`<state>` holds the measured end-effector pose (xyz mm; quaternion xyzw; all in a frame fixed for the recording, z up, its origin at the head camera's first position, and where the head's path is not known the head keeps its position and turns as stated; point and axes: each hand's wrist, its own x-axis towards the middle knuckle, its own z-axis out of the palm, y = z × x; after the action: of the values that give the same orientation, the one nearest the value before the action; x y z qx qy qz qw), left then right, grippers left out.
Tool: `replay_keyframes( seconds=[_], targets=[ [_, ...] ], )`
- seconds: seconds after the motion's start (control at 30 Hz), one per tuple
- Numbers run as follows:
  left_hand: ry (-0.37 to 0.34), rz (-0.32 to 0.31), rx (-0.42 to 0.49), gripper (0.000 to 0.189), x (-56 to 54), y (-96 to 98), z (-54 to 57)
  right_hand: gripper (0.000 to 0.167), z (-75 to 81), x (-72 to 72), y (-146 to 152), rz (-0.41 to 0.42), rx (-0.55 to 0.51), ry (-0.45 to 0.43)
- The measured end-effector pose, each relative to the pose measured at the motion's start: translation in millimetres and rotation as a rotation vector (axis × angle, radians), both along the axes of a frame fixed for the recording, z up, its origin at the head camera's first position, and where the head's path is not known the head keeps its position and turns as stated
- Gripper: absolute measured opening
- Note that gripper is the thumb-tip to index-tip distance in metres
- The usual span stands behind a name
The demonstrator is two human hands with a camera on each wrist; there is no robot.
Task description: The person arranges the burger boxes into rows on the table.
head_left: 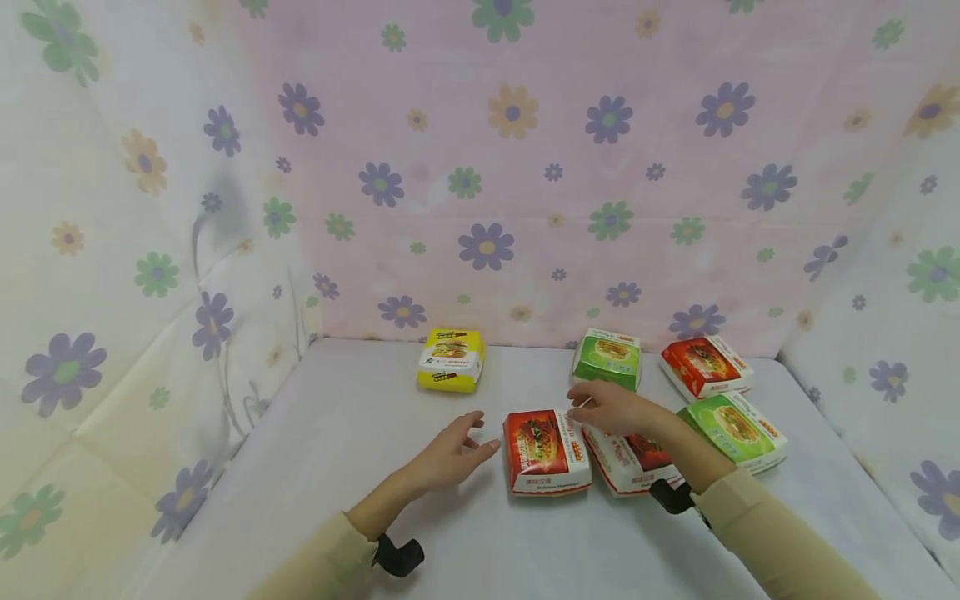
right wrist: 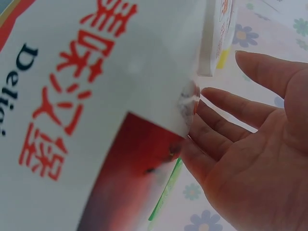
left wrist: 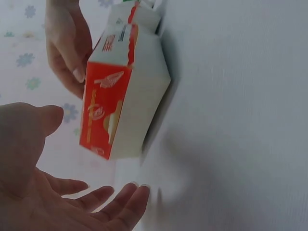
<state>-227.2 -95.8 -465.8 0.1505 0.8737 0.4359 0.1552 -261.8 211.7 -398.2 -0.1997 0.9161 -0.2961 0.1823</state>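
Observation:
A red-and-white hamburger box lies on the pale table in front of me. Just to its left is my left hand, fingers loosely extended and apart from the box; the left wrist view shows nothing in its palm. My right hand is above a second red-and-white hamburger box, its fingertips near the first box's upper right corner. In the right wrist view the fingers of the right hand are fairly straight, beside the edge of a red-and-white box; whether they touch it I cannot tell. My right forearm hides part of the second box.
Farther back stand a yellow burger box, a green one and another red one. A second green box sits right of my right forearm. Flowered cloth walls in the table at the back and sides.

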Motion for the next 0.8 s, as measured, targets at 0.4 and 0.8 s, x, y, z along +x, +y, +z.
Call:
replay_keyframes(
  seconds=[0.4, 0.8],
  targets=[
    [-0.061, -0.035, 0.047, 0.086, 13.1, 27.8, -3.3, 0.042, -6.8, -0.8, -4.2, -0.008, 0.026, 0.009],
    [-0.071, -0.039, 0.084, 0.088, 14.5, 36.5, -3.9, 0.036, -6.8, -3.9, -6.4, 0.016, 0.034, 0.03]
  ],
)
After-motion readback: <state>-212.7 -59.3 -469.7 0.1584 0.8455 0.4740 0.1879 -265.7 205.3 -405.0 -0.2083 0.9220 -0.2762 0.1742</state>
